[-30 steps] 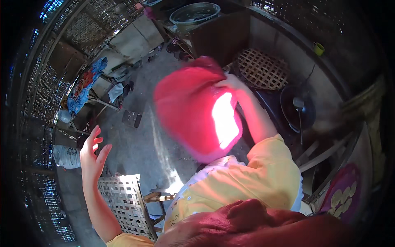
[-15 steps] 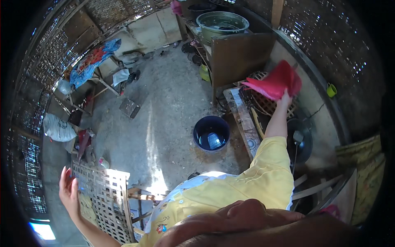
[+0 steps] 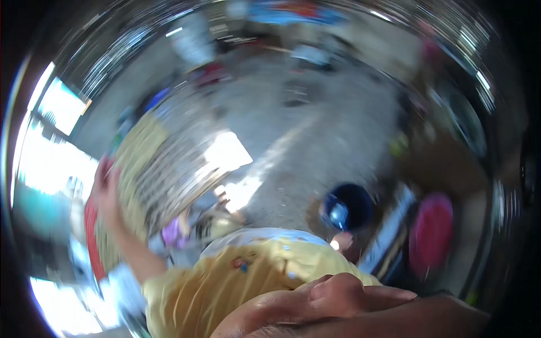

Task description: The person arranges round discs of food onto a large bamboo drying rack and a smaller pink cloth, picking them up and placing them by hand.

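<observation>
The left hand (image 3: 106, 183) is up in the air with its fingers a bit apart, and nothing shows in it. It is near the yellow mat (image 3: 138, 163) and the woven rack (image 3: 169, 174). The right hand (image 3: 342, 242) is low, just by the dark blue bucket (image 3: 363, 209); it is small and blurry, so I cannot tell if it is wide or closed. The pink-red thing (image 3: 431, 234) is on the right side, apart from that hand, past the long board (image 3: 389, 225). The person has a yellow shirt (image 3: 236, 276). Farther off are the gray floor (image 3: 338, 124), a big round tub (image 3: 459, 118) and a blue cloth (image 3: 265, 14).
</observation>
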The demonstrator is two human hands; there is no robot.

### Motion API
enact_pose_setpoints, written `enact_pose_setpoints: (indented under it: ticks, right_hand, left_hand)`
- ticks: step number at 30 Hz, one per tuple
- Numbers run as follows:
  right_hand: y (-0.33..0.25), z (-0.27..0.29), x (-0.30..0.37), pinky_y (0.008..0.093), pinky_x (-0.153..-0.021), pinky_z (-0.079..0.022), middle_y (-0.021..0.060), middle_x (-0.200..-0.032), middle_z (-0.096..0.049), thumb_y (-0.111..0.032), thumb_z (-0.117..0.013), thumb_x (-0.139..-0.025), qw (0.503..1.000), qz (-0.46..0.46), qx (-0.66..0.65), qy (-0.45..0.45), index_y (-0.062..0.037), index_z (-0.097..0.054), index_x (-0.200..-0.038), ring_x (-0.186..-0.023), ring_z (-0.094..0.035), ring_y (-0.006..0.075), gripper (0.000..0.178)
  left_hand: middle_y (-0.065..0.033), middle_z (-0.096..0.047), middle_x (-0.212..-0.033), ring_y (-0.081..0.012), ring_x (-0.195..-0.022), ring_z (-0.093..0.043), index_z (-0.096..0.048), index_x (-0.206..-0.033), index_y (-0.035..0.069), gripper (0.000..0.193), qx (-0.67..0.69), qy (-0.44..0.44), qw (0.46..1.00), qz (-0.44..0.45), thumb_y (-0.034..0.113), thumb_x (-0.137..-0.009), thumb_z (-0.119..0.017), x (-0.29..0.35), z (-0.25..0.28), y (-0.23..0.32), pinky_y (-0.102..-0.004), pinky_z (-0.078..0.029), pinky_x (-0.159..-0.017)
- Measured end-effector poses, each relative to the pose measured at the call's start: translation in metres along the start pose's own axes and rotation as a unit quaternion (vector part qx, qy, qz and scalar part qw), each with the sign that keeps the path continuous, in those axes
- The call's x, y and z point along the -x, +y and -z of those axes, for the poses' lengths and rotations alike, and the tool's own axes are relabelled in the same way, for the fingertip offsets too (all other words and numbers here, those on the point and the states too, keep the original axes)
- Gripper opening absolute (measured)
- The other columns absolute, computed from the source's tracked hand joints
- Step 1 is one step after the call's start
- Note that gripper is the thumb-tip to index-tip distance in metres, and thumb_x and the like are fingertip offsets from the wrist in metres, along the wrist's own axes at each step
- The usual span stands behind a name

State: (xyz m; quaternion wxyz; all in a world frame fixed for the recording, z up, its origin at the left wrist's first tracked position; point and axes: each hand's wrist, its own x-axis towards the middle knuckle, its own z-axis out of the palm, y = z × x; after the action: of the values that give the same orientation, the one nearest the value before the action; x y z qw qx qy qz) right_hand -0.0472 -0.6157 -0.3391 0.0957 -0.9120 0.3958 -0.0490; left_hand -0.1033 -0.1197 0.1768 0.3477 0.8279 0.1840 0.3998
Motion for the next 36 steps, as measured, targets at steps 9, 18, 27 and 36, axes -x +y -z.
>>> enact_pose_setpoints:
  ticks: [9, 18, 27, 36]
  right_hand:
    - [-0.177, 0.082, -0.067, 0.0378, -0.066, -0.041, 0.0129, -0.073, -0.054, -0.012, -0.057, -0.072, 0.802, 0.445, -0.399, 0.018, -0.0015, -0.058, -0.075, -0.07, -0.05, 0.0274, 0.011]
    - [-0.365, 0.28, 0.087, 0.0255, -0.066, -0.044, 0.0096, -0.087, -0.054, -0.013, -0.059, -0.079, 0.605, 0.531, -0.593, 0.004, 0.0011, -0.057, -0.09, -0.075, -0.051, 0.0158, 0.018]
    - [-0.394, 0.345, 0.349, 0.0317, -0.063, -0.04, 0.0112, -0.088, -0.047, -0.031, -0.053, -0.084, 0.235, 0.782, -0.529, -0.232, -0.0019, -0.051, -0.086, -0.071, -0.046, 0.0188, 0.029]
    - [-0.274, 0.39, 0.524, 0.0218, -0.066, -0.044, 0.0077, -0.099, -0.049, -0.001, -0.055, -0.078, -0.331, 0.807, -0.218, -0.438, -0.0007, -0.055, -0.1, -0.082, -0.05, 0.0143, 0.022]
  left_hand:
    - [-0.0074, -0.056, -0.094, -0.0114, -0.078, -0.055, -0.049, -0.107, -0.002, 0.029, 0.064, 0.437, 0.897, 0.021, 0.009, -0.081, -0.055, 0.115, 0.117, -0.029, -0.0222, -0.046, -0.067]
    - [-0.0053, -0.059, -0.091, -0.0068, -0.067, -0.052, -0.051, -0.107, 0.007, 0.03, 0.052, 0.585, 0.792, 0.163, 0.025, -0.083, -0.053, 0.271, 0.209, -0.107, -0.0204, -0.044, -0.062]
    - [-0.005, -0.06, -0.075, -0.0108, -0.061, -0.056, -0.059, -0.092, 0.007, 0.02, -0.188, 0.629, 0.751, 0.067, 0.017, -0.074, -0.062, 0.282, 0.207, -0.037, -0.0249, -0.046, -0.055]
    - [-0.002, -0.058, -0.08, -0.0072, -0.067, -0.053, -0.056, -0.098, 0.006, 0.026, -0.352, 0.788, 0.485, 0.141, 0.015, -0.074, -0.063, 0.411, 0.155, 0.109, -0.0208, -0.045, -0.06]
